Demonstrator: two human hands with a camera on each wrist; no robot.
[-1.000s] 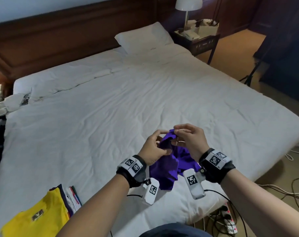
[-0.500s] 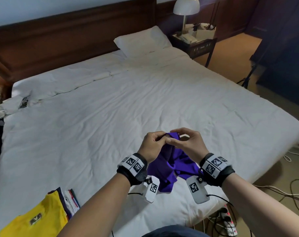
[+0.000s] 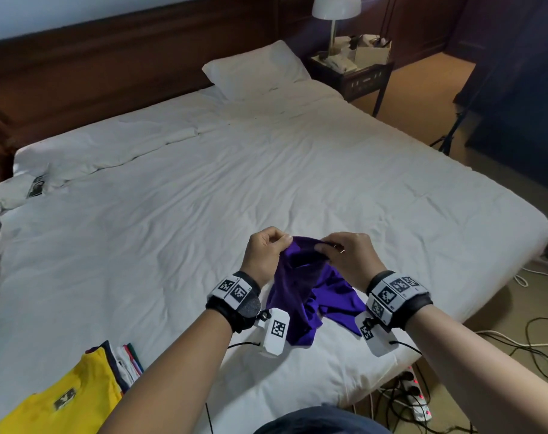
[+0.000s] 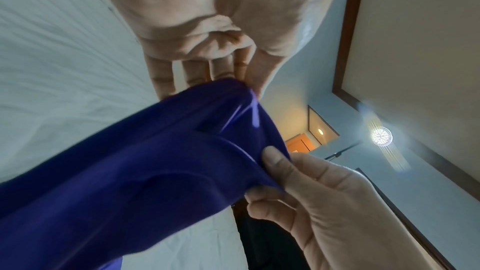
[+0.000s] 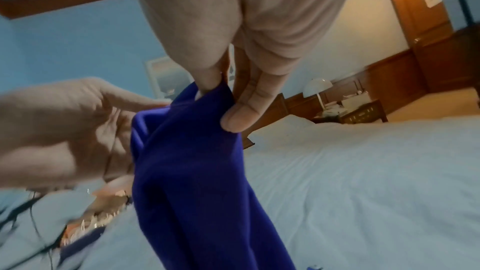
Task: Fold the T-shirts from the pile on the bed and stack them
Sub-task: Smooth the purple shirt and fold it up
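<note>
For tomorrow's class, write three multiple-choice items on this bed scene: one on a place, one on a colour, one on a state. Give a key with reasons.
1. Where does the folded stack lie?
A. on the pillow
B. near corner of the bed, to the person's left
C. on the nightstand

2. What colour is the held T-shirt?
A. purple
B. red
C. green

3. How is it held?
A. one hand only
B. flat under open palms
C. pinched by both hands

Key: 1 B, the yellow-topped stack sits at lower left. 2 A, every view shows purple cloth. 3 C, the left hand and right hand both pinch its upper edge.
</note>
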